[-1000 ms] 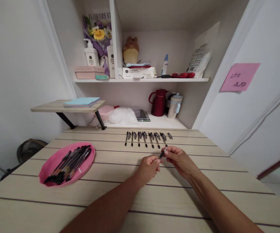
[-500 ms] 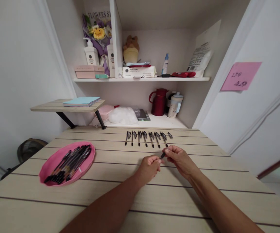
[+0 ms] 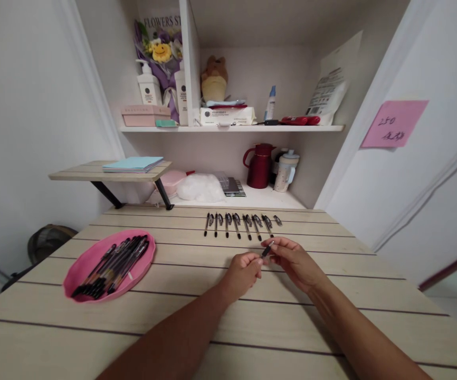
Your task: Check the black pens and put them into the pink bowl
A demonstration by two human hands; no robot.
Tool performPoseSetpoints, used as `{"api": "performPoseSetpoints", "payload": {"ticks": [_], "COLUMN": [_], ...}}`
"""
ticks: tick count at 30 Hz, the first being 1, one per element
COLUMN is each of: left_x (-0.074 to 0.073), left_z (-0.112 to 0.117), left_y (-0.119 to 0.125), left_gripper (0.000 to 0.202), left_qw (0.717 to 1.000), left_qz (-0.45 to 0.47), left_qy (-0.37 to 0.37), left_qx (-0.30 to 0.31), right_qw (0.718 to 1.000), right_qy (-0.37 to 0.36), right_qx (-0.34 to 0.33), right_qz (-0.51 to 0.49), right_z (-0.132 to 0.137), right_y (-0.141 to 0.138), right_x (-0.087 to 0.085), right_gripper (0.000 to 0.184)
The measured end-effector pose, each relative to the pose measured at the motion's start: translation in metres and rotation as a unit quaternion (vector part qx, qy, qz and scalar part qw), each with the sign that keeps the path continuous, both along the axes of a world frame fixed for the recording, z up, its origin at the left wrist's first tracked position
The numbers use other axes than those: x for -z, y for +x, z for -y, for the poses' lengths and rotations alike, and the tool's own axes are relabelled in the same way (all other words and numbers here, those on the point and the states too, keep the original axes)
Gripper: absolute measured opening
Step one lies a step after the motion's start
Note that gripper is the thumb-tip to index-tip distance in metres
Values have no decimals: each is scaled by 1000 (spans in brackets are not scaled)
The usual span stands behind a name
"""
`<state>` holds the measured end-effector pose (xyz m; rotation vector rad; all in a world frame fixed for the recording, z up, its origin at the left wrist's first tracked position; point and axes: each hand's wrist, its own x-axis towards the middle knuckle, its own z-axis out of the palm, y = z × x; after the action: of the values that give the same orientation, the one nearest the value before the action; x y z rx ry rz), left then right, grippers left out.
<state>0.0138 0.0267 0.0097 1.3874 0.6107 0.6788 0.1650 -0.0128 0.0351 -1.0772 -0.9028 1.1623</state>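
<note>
My left hand [image 3: 244, 272] is closed in a pinch round a pen [image 3: 267, 249], which slants up to the right with its dark grip and pale tip showing. The rest of that pen is hidden in the left fingers. My right hand [image 3: 292, 258] is closed at the tip end, thumb and fingers against the pen. Beyond the hands, several uncapped pens [image 3: 237, 227] lie in a row, points away from me. Beside them lie their black clip caps [image 3: 220, 219], with one cap [image 3: 278, 220] at the row's right end.
A pink tray [image 3: 149, 258] with several black pens [image 3: 112, 264] stands at left. A small raised shelf [image 3: 74, 171] bears blue paper [image 3: 133, 163]. At the back, the cabinet holds a red jug [image 3: 259, 166], a pale cup [image 3: 285, 173] and a white plastic bag [image 3: 200, 188].
The right fingers have shifted slightly at the pen's end, so that its tip and more of its dark grip now show. The left hand, row and tray stay put.
</note>
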Motion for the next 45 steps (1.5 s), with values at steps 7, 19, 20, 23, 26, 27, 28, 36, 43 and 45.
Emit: {"api": "performPoseSetpoints", "payload": {"ticks": [7, 19, 20, 23, 26, 27, 28, 36, 43, 45], "left_x": [-1, -5, -5, -4, -1, 0, 1, 3, 7, 7], "left_z": [1, 2, 1, -1, -4, -4, -5, -7, -9, -9], "left_y": [1, -2, -2, -2, -1, 0, 0, 1, 1, 1], "left_gripper": [32, 29, 29, 29, 30, 31, 31, 35, 37, 38], "left_qw": [1000, 999, 998, 996, 992, 990, 988, 983, 985, 987], "left_qz": [-7, 16, 19, 35, 67, 78, 87, 105, 100, 96], "left_qy": [-5, -48, -55, -77, -105, -114, -123, -143, -135, -129], "left_qx": [-5, -10, -12, -23, -34, -37, -39, -41, -27, -24], "right_qw": [1000, 989, 981, 912, 803, 788, 782, 795, 914, 965], "right_qy": [-6, -22, -32, -101, -171, -180, -184, -200, -101, -33], "right_qx": [14, -76, -82, 60, 207, 223, 229, 234, 151, 110], "right_qz": [12, 128, 175, 392, 532, 545, 549, 523, 362, 237], "right_z": [-1, -19, -25, -54, -89, -99, -109, -129, -85, -67], "right_y": [1, 22, 32, 66, 93, 98, 100, 104, 72, 51], "right_x": [1, -2, -5, -11, -8, -5, -2, 13, -9, -17], "right_gripper": [22, 28, 32, 33, 27, 25, 24, 6, 20, 21]}}
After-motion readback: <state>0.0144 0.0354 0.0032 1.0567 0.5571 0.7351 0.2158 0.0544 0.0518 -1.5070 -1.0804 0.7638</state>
